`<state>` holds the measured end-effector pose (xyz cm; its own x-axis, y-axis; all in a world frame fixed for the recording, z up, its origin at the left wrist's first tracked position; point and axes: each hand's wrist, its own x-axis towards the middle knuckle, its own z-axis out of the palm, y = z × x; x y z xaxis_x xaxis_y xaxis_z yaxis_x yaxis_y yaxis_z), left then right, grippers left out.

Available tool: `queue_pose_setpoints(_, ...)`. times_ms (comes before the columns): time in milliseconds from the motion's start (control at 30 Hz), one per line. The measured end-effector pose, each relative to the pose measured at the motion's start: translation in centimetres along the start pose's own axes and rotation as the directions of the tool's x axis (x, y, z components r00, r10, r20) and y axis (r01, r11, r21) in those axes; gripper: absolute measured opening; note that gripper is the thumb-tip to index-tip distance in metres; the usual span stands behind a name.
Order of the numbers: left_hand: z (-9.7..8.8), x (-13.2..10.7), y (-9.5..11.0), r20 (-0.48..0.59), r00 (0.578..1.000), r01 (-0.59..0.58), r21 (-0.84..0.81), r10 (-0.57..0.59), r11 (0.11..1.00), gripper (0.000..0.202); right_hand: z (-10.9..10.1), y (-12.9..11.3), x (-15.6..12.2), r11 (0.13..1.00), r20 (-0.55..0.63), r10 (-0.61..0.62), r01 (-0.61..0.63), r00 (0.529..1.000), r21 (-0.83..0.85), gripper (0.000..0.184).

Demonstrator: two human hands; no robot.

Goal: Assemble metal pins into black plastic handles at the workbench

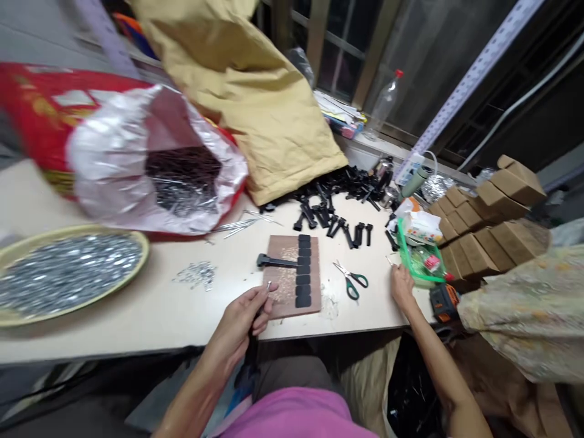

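Note:
My left hand (244,313) is closed at the front edge of the table, left of a brown board (285,310). Thumb and forefinger pinch a small metal pin (269,285); something dark shows below the fingers, its kind unclear. On the board lie a column of black pads (303,272) and a black plastic piece with a long stem (278,261). My right hand (401,286) is closed beside a green basket (404,252). A thin light-coloured piece (389,260) sticks out past its fingertips, too small to name.
Green-handled scissors (351,283) lie right of the board. Several black plastic parts (337,225) spread behind it. On the left are a tray of metal pieces (141,243), a small metal pile (197,275) and a red sack (232,152). Cardboard boxes (483,243) stand at the right.

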<state>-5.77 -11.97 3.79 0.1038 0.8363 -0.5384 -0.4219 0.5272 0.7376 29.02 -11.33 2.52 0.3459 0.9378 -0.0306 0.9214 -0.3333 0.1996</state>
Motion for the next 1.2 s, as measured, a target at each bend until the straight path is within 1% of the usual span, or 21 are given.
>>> queue_pose_setpoints(67,-0.5,0.2,0.0,-0.023,0.999,-0.031,-0.053,0.03,0.998,0.051,-0.5,-0.8,0.3,1.0,-0.047,0.007,-0.006,0.999,0.009,0.039)
queue_pose_setpoints(100,-0.7,0.3,-0.1,-0.027,0.999,-0.047,-0.074,0.045,0.996,0.051,-0.9,-1.6,0.2,0.999,-0.088,-0.012,0.016,0.996,0.042,0.038)
queue_pose_setpoints(133,-0.8,0.3,-0.2,-0.028,0.998,-0.065,-0.093,0.063,0.994,0.05,-1.3,-2.7,-0.1,0.992,-0.138,-0.061,0.075,0.989,0.104,0.036)
queue_pose_setpoints(167,-0.9,0.4,-0.3,-0.027,0.996,-0.084,-0.111,0.081,0.99,0.05,-1.8,-4.0,-0.6,0.967,-0.191,-0.127,0.165,0.973,0.193,0.033)
queue_pose_setpoints(200,-0.9,0.5,-0.4,-0.024,0.995,-0.098,-0.131,0.095,0.987,0.05,-2.4,-5.6,-1.4,0.914,-0.242,-0.202,0.271,0.949,0.303,0.031)
queue_pose_setpoints(233,-0.9,0.5,-0.4,-0.021,0.995,-0.103,-0.155,0.101,0.982,0.051,-2.9,-7.3,-2.4,0.826,-0.278,-0.276,0.375,0.92,0.42,0.029)
queue_pose_setpoints(267,-0.9,0.6,-0.5,-0.015,0.995,-0.098,-0.183,0.097,0.978,0.051,-3.4,-9.2,-3.7,0.711,-0.29,-0.35,0.454,0.891,0.537,0.027)
queue_pose_setpoints(300,-0.8,0.5,-0.6,-0.006,0.996,-0.086,-0.214,0.087,0.973,0.051,-3.9,-11.0,-5.1,0.584,-0.279,-0.415,0.489,0.866,0.648,0.025)
queue_pose_setpoints(333,-0.8,0.5,-0.6,0.005,0.997,-0.072,-0.245,0.075,0.967,0.051,-4.2,-12.8,-6.4,0.47,-0.238,-0.47,0.469,0.85,0.747,0.024)
queue_pose_setpoints(367,-0.8,0.5,-0.6,0.018,0.998,-0.06,-0.271,0.067,0.961,0.05,-4.3,-14.5,-7.8,0.375,-0.165,-0.529,0.404,0.832,0.834,0.022)
queue_pose_setpoints(400,-0.8,0.4,-0.6,0.024,0.997,-0.057,-0.292,0.067,0.955,0.049,-4.3,-16.0,-9.0,0.298,-0.092,-0.579,0.315,0.81,0.901,0.021)
queue_pose_setpoints(467,-0.8,0.2,-0.7,0.01,0.996,-0.084,-0.318,0.092,0.944,0.048,-3.8,-18.3,-10.9,0.18,0.032,-0.644,0.111,0.764,0.977,0.023)
queue_pose_setpoints(533,-0.9,0.1,-0.7,-0.014,0.993,-0.115,-0.309,0.116,0.944,0.048,-3.2,-19.7,-12.0,0.082,0.108,-0.675,-0.071,0.73,0.994,0.031)
queue_pose_setpoints(567,-1.0,0.0,-0.7,-0.025,0.992,-0.124,-0.298,0.122,0.947,0.048,-3.0,-20.2,-12.4,0.046,0.132,-0.683,-0.138,0.718,0.989,0.034)
queue_pose_setpoints(633,-1.2,0.0,-0.7,-0.036,0.993,-0.122,-0.272,0.117,0.954,0.047,-3.0,-20.5,-12.8,0.016,0.171,-0.684,-0.219,0.709,0.976,0.035)
queue_pose_setpoints(767,-1.6,0.2,-0.8,-0.029,0.995,-0.105,-0.261,0.101,0.96,0.046,-3.8,-20.3,-12.9,0.058,0.236,-0.656,-0.264,0.717,0.963,0.037)
queue_pose_setpoints(833,-1.7,0.3,-0.9,-0.037,0.994,-0.107,-0.254,0.101,0.961,0.046,-4.0,-20.3,-12.9,0.046,0.254,-0.661,-0.299,0.706,0.953,0.038)
queue_pose_setpoints(933,-1.7,0.3,-1.1,-0.041,0.995,-0.101,-0.199,0.095,0.975,0.046,-3.8,-20.7,-12.9,-0.031,0.274,-0.647,-0.384,0.712,0.923,0.037)
queue_pose_setpoints(1033,-1.6,0.1,-1.4,-0.005,0.996,-0.087,-0.131,0.087,0.988,0.045,-3.1,-21.3,-13.0,-0.119,0.289,-0.634,-0.46,0.717,0.88,0.045)
queue_pose_setpoints(1133,-1.6,0.0,-1.7,0.032,0.998,-0.046,-0.094,0.049,0.994,0.05,-2.8,-21.8,-13.0,-0.172,0.297,-0.621,-0.496,0.725,0.851,0.051)
queue_pose_setpoints(1200,-1.5,-0.1,-1.8,0.056,0.998,-0.013,-0.094,0.019,0.995,0.054,-2.9,-21.9,-12.9,-0.191,0.3,-0.595,-0.493,0.746,0.849,0.052)
